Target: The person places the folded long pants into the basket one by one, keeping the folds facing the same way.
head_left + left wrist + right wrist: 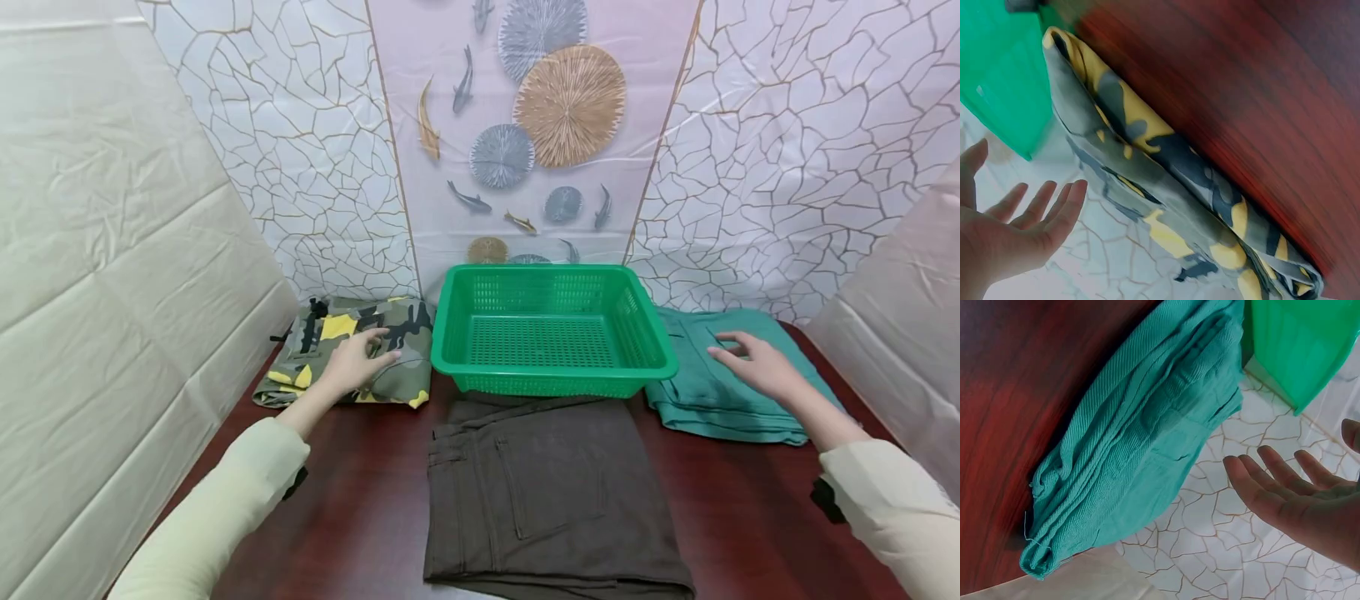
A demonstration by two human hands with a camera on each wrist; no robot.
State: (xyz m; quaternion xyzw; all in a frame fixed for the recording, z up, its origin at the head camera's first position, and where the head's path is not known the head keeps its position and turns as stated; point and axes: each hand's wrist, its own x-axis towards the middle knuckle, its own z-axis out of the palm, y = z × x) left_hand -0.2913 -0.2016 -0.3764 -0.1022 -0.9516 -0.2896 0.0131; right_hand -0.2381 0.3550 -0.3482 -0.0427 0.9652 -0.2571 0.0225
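Clock centred on green basket (pixel 555 372), 12 pointing away from the person. Folded camo garment (pixel 330 329) lies at 9, folded teal garment (pixel 720 392) at 3, dark folded trousers (pixel 555 492) at 6, nearest the person. All on the reddish-brown tabletop (pixel 352 500).

L hand (pixel 356 362) hovers over camo at 9: fingers loosely spread, thumb well off them, holds nothing; L wrist view shows it apart from the cloth. R hand (pixel 753 367) mirrors it over teal at 3, same relaxed spread, nothing held, also apart from the fabric.

Why this layout: basket prob. sits mid so both hands reach it equally; one garment per side prob. b/c each hand then has its own close by. Folding likely keeps the stacks compact & flat. Can't tell if the trousers' far edge is tucked under the basket.

Brands/labels: none legible on garments or basket. Backdrop (pixel 517 225) has fish & disc prints, no readable txt.
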